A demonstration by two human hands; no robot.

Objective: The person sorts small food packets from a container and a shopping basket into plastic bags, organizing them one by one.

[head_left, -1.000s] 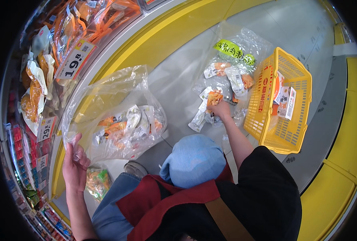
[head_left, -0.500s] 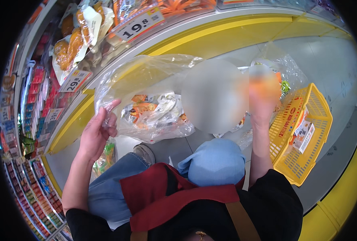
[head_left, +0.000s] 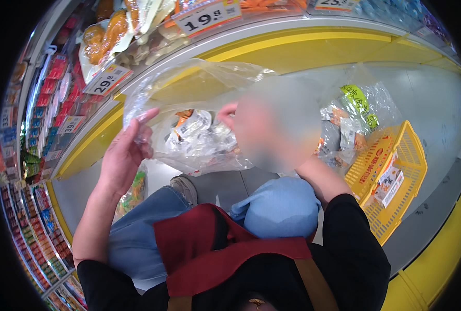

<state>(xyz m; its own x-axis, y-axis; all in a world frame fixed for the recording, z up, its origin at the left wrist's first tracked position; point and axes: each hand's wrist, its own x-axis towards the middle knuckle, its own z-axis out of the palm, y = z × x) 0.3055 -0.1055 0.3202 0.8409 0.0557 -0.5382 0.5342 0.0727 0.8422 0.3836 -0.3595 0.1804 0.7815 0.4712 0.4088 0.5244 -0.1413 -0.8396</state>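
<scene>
My left hand [head_left: 129,146] grips the left rim of a large clear plastic bag [head_left: 199,72], index finger pointing up and away. Inside that bag lie several white and orange snack packets [head_left: 191,136]. My right hand [head_left: 228,114] reaches across to the bag's right side; a blurred patch covers most of it, and only some fingertips show. Whether it holds anything is hidden. Right of the patch, a second clear bag [head_left: 383,98] with yellow-green labels holds more packets [head_left: 351,133].
A yellow basket [head_left: 414,166] with a packet [head_left: 390,185] inside stands at the right. Shelves with price tags [head_left: 210,18] curve along the far and left sides above a yellow base [head_left: 292,44]. By my shoe [head_left: 184,189] lies a green-and-orange package [head_left: 133,194].
My right hand has moved left from the second bag to the first, and the orange thing in it no longer shows. My left hand stays at the bag's rim. The view has shifted slightly.
</scene>
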